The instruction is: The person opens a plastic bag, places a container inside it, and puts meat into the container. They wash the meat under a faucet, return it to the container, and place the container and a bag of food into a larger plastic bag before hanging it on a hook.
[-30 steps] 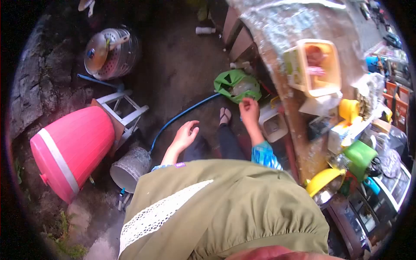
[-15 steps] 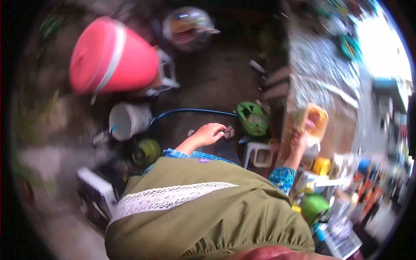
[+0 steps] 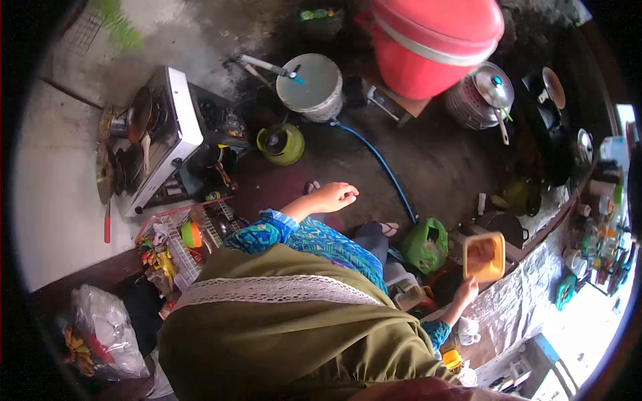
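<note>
Head view showed the right hand (image 3: 467,292) gripping the rectangular orange plastic container (image 3: 484,256), lifted clear above the foil-covered counter (image 3: 518,297); the left hand (image 3: 332,197) hung empty, fingers loosely curled, over the dark floor. Container was picked up, not yet set anywhere

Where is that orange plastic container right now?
In the head view the orange container is low on the right, held up by the right hand, just right of the green bag on the floor.
</note>
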The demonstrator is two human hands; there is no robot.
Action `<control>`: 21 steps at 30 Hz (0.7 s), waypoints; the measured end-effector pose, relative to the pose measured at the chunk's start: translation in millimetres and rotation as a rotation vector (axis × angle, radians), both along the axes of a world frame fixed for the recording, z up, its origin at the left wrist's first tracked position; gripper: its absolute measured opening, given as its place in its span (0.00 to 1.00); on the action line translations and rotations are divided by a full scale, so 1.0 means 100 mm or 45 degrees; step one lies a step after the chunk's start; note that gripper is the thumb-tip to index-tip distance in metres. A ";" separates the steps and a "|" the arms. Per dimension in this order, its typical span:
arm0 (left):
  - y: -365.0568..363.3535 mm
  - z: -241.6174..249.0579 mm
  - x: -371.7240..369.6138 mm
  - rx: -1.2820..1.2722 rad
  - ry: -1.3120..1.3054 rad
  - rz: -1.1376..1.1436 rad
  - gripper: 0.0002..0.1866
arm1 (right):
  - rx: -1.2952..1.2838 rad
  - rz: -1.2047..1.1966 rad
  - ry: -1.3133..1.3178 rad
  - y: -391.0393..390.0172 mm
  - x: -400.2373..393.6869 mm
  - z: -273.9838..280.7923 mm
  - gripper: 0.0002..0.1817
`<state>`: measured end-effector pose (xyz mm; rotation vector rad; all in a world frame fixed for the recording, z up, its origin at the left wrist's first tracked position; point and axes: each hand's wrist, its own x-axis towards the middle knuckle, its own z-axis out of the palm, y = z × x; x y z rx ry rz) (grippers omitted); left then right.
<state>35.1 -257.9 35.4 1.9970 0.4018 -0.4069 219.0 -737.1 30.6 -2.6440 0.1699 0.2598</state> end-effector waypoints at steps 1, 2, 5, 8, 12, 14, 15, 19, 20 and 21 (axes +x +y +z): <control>0.14 -0.02 -0.09 -0.011 -0.004 0.014 0.16 | -0.058 0.288 -0.104 0.24 -0.01 -0.19 0.21; 0.28 -0.06 -0.14 -0.002 -0.088 0.050 0.16 | 0.066 0.192 0.098 0.97 -0.08 0.14 0.18; 0.72 -0.13 -0.20 -0.017 -0.230 0.091 0.19 | 0.115 0.619 0.153 2.15 -0.21 -0.22 0.17; 1.18 -0.54 -0.26 -0.165 -0.120 0.346 0.23 | -0.012 1.174 0.223 3.34 -0.26 -0.93 0.17; 1.90 -1.14 -0.56 -0.071 0.009 0.698 0.26 | 0.055 1.768 0.293 5.05 -0.48 -0.93 0.12; 2.31 -1.15 -0.74 -0.134 0.161 0.832 0.23 | -0.027 2.193 0.139 5.61 -0.46 -1.39 0.09; 2.45 -1.29 -0.83 -0.308 0.161 0.975 0.21 | -0.023 2.282 0.139 5.88 -0.48 -1.47 0.07; 2.92 -1.60 -0.94 -0.334 0.167 1.137 0.20 | -0.219 2.663 0.127 6.71 -0.39 -2.04 0.07; 3.02 -1.72 -0.99 -0.259 0.208 1.132 0.19 | -0.223 2.699 0.138 6.92 -0.32 -2.08 0.07; 3.08 -1.84 -1.05 -0.189 0.258 1.122 0.19 | -0.287 2.631 0.049 7.11 -0.27 -2.07 0.10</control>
